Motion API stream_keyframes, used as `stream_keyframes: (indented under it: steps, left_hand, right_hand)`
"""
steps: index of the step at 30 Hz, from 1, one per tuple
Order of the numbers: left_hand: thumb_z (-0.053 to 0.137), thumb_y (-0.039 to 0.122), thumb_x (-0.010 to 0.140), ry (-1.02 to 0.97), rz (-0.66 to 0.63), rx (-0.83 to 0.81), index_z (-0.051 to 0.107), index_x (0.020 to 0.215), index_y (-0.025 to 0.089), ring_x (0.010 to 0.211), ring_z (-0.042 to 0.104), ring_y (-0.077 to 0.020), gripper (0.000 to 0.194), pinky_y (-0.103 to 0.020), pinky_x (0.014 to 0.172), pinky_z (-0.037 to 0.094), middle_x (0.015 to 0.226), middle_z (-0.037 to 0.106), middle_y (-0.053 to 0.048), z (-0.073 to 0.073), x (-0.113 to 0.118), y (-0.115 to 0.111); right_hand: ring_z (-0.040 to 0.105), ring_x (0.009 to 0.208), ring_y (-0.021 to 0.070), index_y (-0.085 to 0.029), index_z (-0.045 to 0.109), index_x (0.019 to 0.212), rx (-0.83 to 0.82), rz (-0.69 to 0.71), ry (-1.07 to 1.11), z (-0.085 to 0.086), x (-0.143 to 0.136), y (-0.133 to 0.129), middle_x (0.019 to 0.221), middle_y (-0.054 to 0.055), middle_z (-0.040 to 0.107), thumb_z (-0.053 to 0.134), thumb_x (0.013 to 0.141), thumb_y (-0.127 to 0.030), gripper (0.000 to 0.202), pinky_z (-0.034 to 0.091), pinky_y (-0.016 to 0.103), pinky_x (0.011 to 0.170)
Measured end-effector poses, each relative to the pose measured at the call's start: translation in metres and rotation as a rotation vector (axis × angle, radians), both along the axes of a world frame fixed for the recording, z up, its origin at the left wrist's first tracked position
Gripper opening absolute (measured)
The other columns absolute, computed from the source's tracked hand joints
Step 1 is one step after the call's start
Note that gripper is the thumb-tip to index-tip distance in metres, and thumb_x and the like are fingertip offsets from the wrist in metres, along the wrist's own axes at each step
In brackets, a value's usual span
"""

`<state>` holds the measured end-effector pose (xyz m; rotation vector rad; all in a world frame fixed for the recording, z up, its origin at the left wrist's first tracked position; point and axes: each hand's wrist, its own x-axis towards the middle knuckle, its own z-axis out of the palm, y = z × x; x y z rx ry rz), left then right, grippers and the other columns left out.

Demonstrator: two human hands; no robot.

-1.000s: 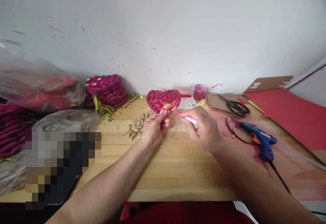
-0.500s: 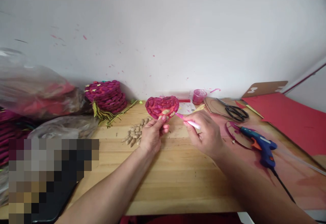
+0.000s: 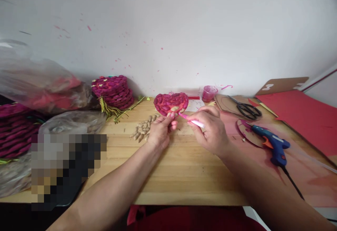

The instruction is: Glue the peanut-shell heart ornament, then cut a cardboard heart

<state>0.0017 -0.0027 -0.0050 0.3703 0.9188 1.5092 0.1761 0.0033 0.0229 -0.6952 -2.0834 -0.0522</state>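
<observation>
Heart plaque: magenta, peanut-studded (image 3: 168,100), raised above the desk (image 3: 184,183), lower edge in the left hand; some peanuts there pale.
Left hand (image 3: 158,134): thumb and fingers clamped on the heart plaque.
Right hand (image 3: 212,131): fingers closed on the paintbrush (image 3: 197,123), pink tip at or very near the plaque's lower edge.
Peanuts (image 3: 142,128): loose pile on the desk, beside the left hand.
Paint cup (image 3: 209,93): pink-stained, by the wall, beyond the right hand.
Glue gun (image 3: 276,143): blue, corded, on the stained right side.
Risk, fingers: left thumb close to the brush tip; a slip would likely smear it with pink.
Risk, coverage: narrow gaps between peanuts could stay pale if the tip only skims their tops.
Risk, grip: pressing hard could tilt the plaque, held at one edge only.
</observation>
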Motion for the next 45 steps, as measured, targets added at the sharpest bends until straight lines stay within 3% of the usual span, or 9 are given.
stream_keyframes:
  steps: [5, 11, 18, 25, 45]
  left_hand:
    - [0.08, 0.011, 0.077, -0.011, 0.004, -0.022, 0.071, 0.072, 0.007, 0.043, 0.053, -0.0033, 0.011, -0.011, 0.041, 0.042, 0.059, 0.067, -0.003, 0.0, 0.0, 0.0]
    - [0.077, 0.008, 0.079, -0.004, -0.01, -0.018, 0.072, 0.074, 0.008, 0.051, 0.06, -0.0039, 0.008, -0.008, 0.033, 0.029, 0.072, 0.071, -0.005, 0.004, -0.002, -0.001]
    - [0.078, 0.01, 0.079, -0.024, 0.003, -0.047, 0.072, 0.071, 0.01, 0.049, 0.058, -0.0042, 0.01, -0.01, 0.044, 0.045, 0.069, 0.07, -0.005, 0.002, -0.002, 0.001]
    - [0.071, 0.007, 0.085, -0.06, -0.012, -0.046, 0.072, 0.071, 0.009, 0.044, 0.052, -0.0021, 0.015, -0.009, 0.04, 0.042, 0.069, 0.07, -0.005, 0.004, -0.001, 0.001]
    - [0.064, 0.004, 0.09, -0.135, -0.03, -0.121, 0.072, 0.075, 0.009, 0.045, 0.056, -0.0027, 0.018, -0.008, 0.043, 0.046, 0.071, 0.071, -0.008, 0.013, -0.001, -0.001]
  right_hand:
    - [0.057, 0.095, 0.0264, -0.024, 0.066, 0.1, 0.024, -0.029, -0.003, 0.0, 0.0, -0.001, 0.086, 0.003, 0.074, 0.065, 0.088, -0.013, 0.017, 0.044, 0.045, 0.086]
    - [0.058, 0.094, 0.026, -0.024, 0.066, 0.1, 0.016, -0.015, -0.001, 0.0, 0.001, -0.001, 0.086, 0.003, 0.073, 0.065, 0.088, -0.014, 0.017, 0.044, 0.045, 0.086]
    - [0.06, 0.093, 0.0258, -0.023, 0.067, 0.098, 0.02, -0.046, 0.041, 0.004, 0.004, 0.001, 0.083, 0.004, 0.071, 0.064, 0.089, -0.015, 0.012, 0.045, 0.045, 0.084]
    - [0.06, 0.094, 0.0255, -0.023, 0.067, 0.098, 0.009, -0.045, 0.036, 0.002, 0.005, 0.003, 0.085, 0.004, 0.072, 0.064, 0.089, -0.015, 0.012, 0.045, 0.045, 0.085]
    - [0.06, 0.093, 0.0255, -0.024, 0.069, 0.098, 0.005, -0.009, 0.009, 0.006, 0.008, 0.005, 0.087, 0.004, 0.074, 0.064, 0.09, -0.017, 0.012, 0.045, 0.045, 0.085]
